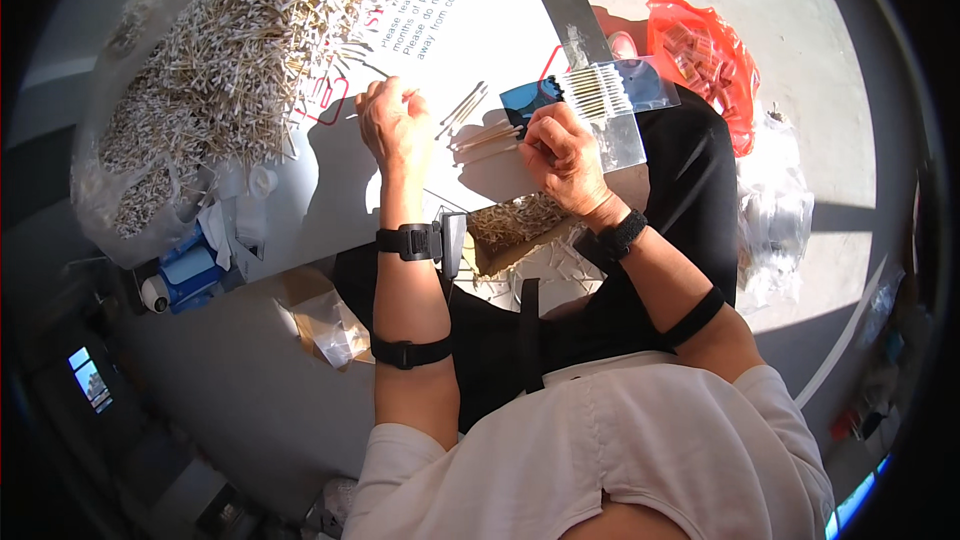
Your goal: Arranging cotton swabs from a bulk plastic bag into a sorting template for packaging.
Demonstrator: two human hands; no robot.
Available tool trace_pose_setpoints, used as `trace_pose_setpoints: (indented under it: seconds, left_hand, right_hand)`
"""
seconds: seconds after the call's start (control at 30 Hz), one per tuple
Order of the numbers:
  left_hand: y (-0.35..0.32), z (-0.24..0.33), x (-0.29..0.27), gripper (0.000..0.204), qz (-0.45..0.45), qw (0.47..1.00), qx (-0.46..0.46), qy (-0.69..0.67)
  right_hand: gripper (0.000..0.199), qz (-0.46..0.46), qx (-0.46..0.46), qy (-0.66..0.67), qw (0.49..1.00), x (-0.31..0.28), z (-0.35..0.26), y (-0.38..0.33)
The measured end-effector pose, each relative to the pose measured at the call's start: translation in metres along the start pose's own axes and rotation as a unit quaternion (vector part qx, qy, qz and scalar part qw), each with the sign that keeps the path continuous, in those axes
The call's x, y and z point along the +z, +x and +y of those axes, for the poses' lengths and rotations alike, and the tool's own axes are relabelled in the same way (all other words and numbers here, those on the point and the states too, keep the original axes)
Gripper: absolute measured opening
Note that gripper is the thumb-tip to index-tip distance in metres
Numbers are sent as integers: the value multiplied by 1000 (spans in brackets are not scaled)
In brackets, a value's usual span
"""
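Note:
My left hand point(397, 125) rests curled on the white printed sheet point(440, 40), fingers closed near a few loose cotton swabs point(462, 108); I cannot tell whether it holds any. My right hand point(562, 152) grips a clear plastic pouch with a blue card point(610, 92) that holds a row of cotton swabs. More swabs point(488, 137) lie between my two hands. A big heap of cotton swabs point(225, 50) fills a clear bag at the upper left.
A red plastic bag point(705, 55) with small packs lies at the upper right, with clear bags point(775, 220) below it. A cardboard box of swabs point(515, 225) sits on my lap. Blue and white items point(185, 275) lie at the left.

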State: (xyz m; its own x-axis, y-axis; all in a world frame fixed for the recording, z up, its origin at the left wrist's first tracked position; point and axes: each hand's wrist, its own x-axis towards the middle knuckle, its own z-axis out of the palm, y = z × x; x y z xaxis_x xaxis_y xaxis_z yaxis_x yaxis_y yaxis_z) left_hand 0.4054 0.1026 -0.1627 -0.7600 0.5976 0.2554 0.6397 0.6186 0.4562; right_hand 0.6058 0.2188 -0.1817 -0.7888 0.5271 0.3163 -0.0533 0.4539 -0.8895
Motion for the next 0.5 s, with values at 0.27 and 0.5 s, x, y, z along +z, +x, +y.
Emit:
trace_pose_setpoints:
  seconds: [0.27,0.5]
  left_hand:
    - [39,-38,2,20,50,977,-135,156]
    - [15,8,4,4,-98,993,57,-29]
  right_hand:
    - [15,13,9,13,1000,7,-7,3]
    - [16,22,11,4,1000,2,2,0]
